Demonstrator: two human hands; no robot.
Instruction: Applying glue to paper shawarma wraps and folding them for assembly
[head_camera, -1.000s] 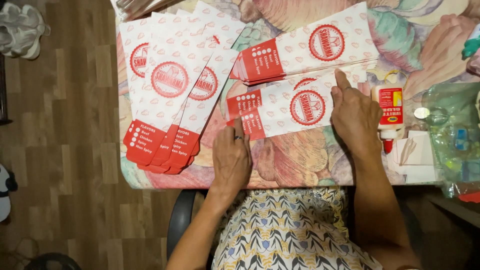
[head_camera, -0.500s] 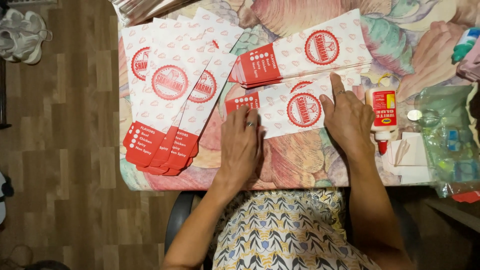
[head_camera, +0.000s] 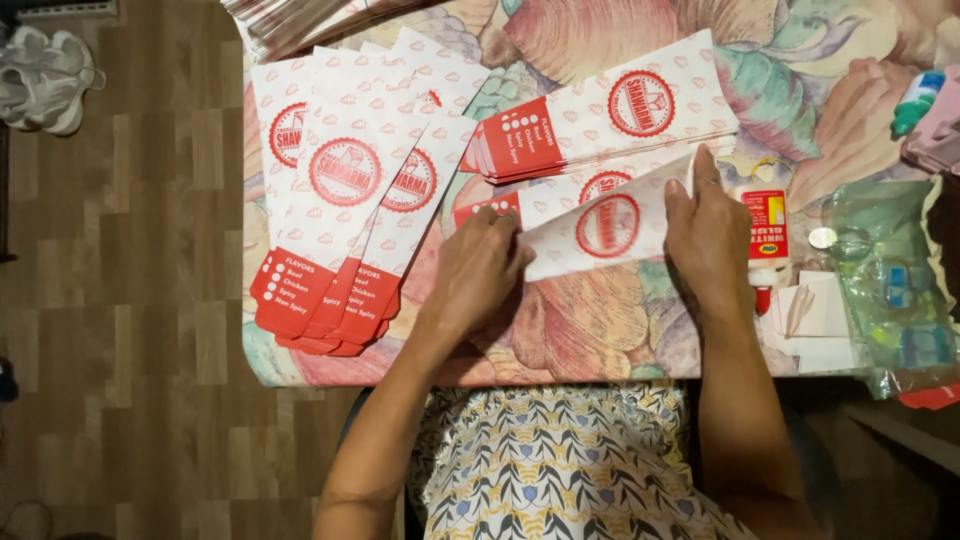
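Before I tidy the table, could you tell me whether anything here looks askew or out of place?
Mostly orderly. The paper sleeve under both hands lies tilted with its lower edge folded over, unlike the flat stack behind it. The glue bottle lies on its side beside the right hand.
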